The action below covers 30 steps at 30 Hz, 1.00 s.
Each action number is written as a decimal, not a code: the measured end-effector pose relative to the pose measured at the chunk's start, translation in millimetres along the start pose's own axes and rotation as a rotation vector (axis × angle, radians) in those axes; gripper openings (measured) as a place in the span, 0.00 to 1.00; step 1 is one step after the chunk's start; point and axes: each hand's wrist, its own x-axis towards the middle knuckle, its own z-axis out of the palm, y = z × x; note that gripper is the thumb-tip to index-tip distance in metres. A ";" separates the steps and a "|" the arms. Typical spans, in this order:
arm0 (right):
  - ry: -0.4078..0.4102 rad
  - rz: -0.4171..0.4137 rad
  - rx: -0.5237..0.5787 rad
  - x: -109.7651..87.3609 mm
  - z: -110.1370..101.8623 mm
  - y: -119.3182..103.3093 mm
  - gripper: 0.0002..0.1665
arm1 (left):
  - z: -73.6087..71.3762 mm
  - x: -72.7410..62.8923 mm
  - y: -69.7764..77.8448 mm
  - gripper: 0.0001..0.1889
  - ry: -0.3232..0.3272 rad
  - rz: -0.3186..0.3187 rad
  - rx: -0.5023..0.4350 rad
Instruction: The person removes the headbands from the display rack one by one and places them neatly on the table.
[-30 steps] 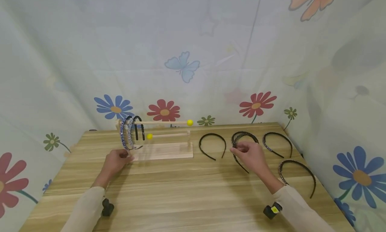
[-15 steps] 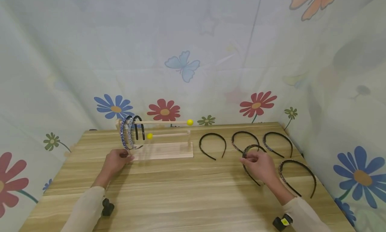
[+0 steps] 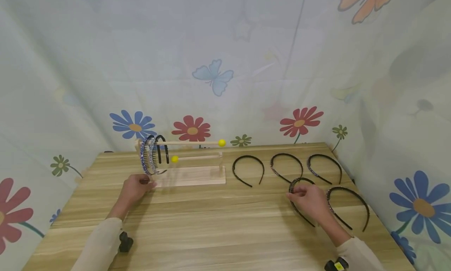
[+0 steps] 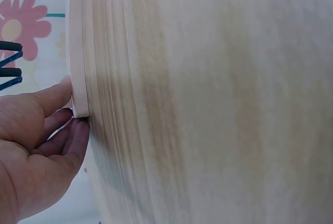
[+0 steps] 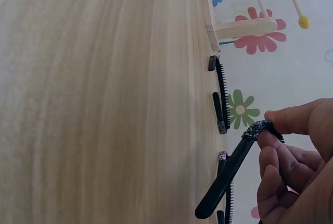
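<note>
A wooden headband stand with two yellow-tipped rods is at the back left. My left hand holds the front left corner of its base; in the left wrist view the thumb is on the board and the fingers are at its end. A blue glittery headband and a silvery one hang on the stand's left part. At the right, my right hand pinches a black toothed headband by its sparkly section, between thumb and fingers. Its arms slant down over the table.
Several dark headbands lie on the wooden table: one right of the stand, a reddish-trimmed one behind my right hand, a bluish one at the back right, and another beside my right wrist. A flowered curtain closes off the back.
My right hand has brought its headband toward me and slightly right, away from the reddish-trimmed headband it overlapped. The left hand and stand have stayed in place.
</note>
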 end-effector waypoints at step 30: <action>-0.092 0.038 0.042 5.9 20.7 11.5 0.23 | 0.4 1.6 -3.3 0.18 0.000 -0.015 -0.021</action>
